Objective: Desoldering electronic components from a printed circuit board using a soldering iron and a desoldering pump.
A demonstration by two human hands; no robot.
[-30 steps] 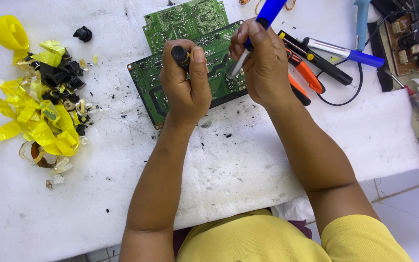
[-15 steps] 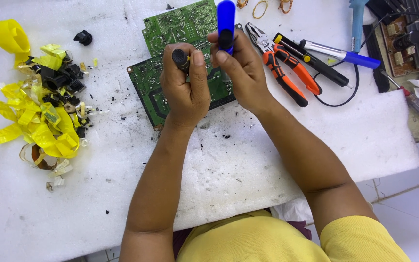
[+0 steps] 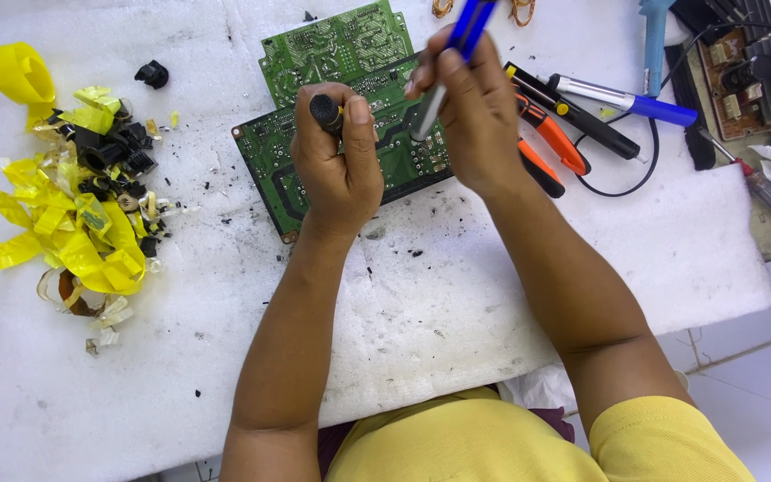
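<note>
A green circuit board [image 3: 283,165] lies on the white foam pad [image 3: 207,295], with a second green board [image 3: 332,40] just behind it. My left hand [image 3: 339,165] is fisted around a black-handled tool [image 3: 325,111] whose round butt sticks up over the board. My right hand [image 3: 475,112] grips a blue-handled tool with a grey metal barrel [image 3: 446,67], its tip pointing down at the board beside my left thumb. What the tips touch is hidden by my hands.
A heap of yellow tape scraps and black parts [image 3: 73,196] lies at the left. Orange-handled pliers [image 3: 546,143], a blue-handled tool with a cord [image 3: 622,100] and a screwdriver [image 3: 756,183] lie at the right. A brown board [image 3: 747,76] sits at the far right.
My right hand has swung the blue-handled tool from the right side to over the board, then tilted its tip down close to my left thumb. My left hand has stayed put.
</note>
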